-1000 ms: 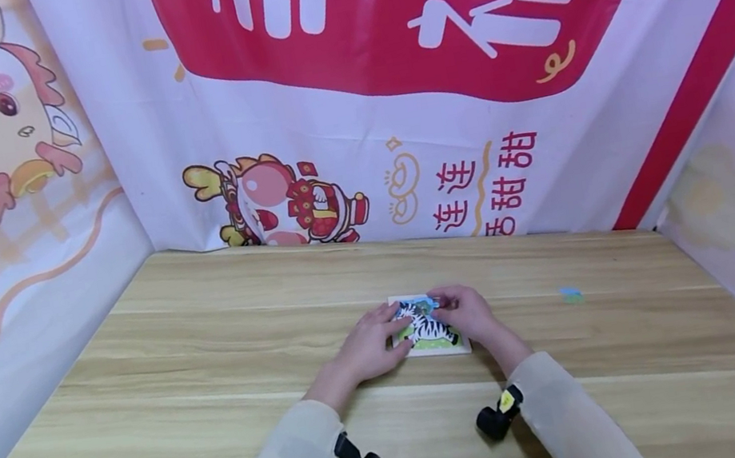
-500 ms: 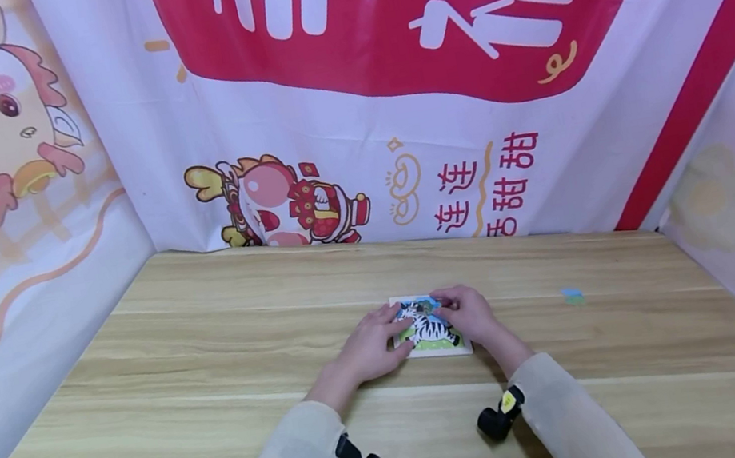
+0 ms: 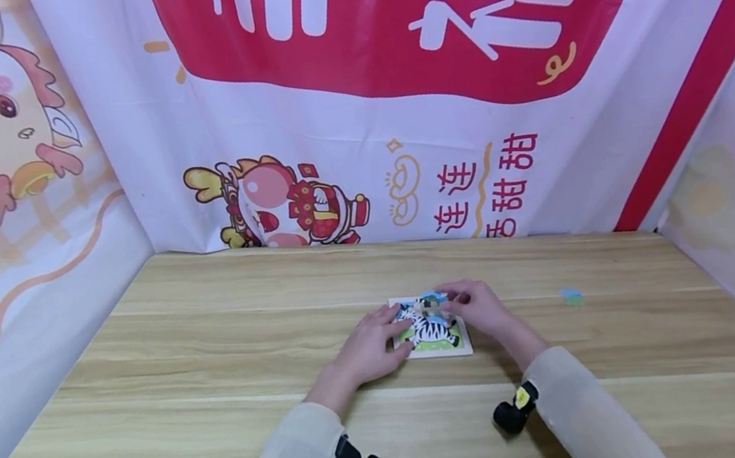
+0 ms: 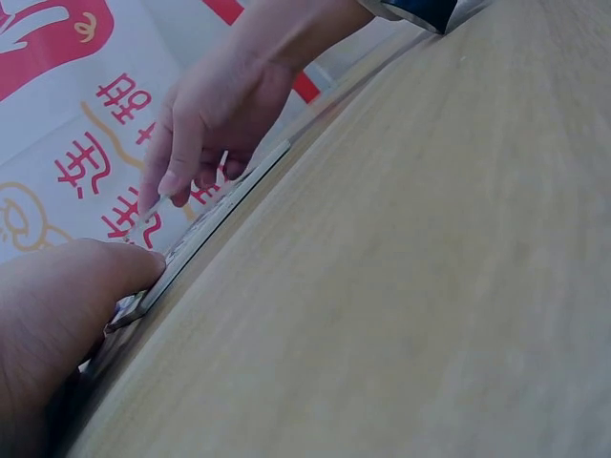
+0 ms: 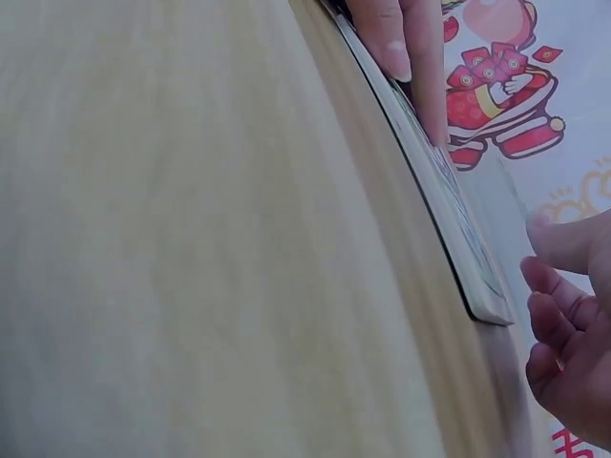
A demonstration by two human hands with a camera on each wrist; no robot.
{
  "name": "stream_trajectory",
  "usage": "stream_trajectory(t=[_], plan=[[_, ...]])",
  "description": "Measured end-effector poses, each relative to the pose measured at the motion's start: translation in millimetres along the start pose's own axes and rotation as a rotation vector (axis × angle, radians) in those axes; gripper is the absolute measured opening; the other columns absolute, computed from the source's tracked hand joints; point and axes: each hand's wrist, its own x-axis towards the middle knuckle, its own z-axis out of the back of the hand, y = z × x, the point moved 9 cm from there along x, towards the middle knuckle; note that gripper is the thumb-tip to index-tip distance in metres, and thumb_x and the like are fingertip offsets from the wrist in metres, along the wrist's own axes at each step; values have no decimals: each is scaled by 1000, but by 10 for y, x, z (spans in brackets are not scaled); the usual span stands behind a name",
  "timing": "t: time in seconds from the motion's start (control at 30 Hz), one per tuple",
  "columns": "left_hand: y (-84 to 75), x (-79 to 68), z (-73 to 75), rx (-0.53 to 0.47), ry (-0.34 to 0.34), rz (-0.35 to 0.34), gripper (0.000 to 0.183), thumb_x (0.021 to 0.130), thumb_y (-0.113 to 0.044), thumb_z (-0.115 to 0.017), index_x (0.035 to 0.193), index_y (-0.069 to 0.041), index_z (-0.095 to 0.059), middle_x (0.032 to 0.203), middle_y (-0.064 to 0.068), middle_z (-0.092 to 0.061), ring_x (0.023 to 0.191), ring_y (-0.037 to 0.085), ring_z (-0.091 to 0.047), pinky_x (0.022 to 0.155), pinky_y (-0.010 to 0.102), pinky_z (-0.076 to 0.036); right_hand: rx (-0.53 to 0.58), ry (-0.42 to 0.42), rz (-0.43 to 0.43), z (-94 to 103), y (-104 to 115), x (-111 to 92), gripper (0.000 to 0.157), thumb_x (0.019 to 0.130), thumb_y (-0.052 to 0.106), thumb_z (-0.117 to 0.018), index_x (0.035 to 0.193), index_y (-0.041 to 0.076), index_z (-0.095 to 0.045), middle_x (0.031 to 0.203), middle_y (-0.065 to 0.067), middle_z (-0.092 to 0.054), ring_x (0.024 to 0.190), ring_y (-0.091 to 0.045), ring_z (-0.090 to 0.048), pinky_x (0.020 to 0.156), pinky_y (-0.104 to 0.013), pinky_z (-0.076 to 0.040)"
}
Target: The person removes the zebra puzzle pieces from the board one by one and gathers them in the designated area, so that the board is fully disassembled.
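Zebra puzzle board [image 3: 441,345] lies at the head view's lower middle, the left hand [image 3: 374,345] resting extended fingers on it; the right hand [image 3: 477,308] pinches a thin piece [image 4: 153,209] above. Its fingertip hold could slip; eased left-hand pressure could let the board skid.

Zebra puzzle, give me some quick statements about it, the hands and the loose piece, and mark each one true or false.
1. The left hand touches the puzzle. True.
2. The puzzle shows a lion. False: it shows a zebra.
3. The right hand pinches a thin piece. True.
4. The puzzle stands on edge. False: it lies flat on the table.
5. A blue-green piece lies apart from the puzzle. True.
6. That blue-green piece is left of the puzzle. False: it is to the right.
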Motion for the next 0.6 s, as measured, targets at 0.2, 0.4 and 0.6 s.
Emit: stream_trajectory(t=[0.2,0.4,0.6], plan=[[-12,-3,10,2,-11,-5,46,85,-36,-50,123,-11,-48,136,12,-29,124,29,-22,100,41,-15,10,-6,-44,163,-41,-48,32,82,12,-57,114,16,-57,93,-5,-52,82,-21,-47,66,-32,-42],[-12,-4,11,-1,-14,-1,46,84,-36,-50,123,-11,-49,136,12,-29,124,29,-22,100,41,-15,38,-29,-10,425,-126,-109,33,81,15,-59,114,12,-57,94,-7,-53,85,-22,-47,72,-34,-40],[-17,-6,9,-6,-12,-1,46,85,-37,-50,124,-12,-48,136,11,-29,124,28,-21,100,40,-14,8,-59,44,742,-242,-205,31,82,19,-59,111,8,-58,89,-9,-54,78,-22,-48,65,-31,-42]])
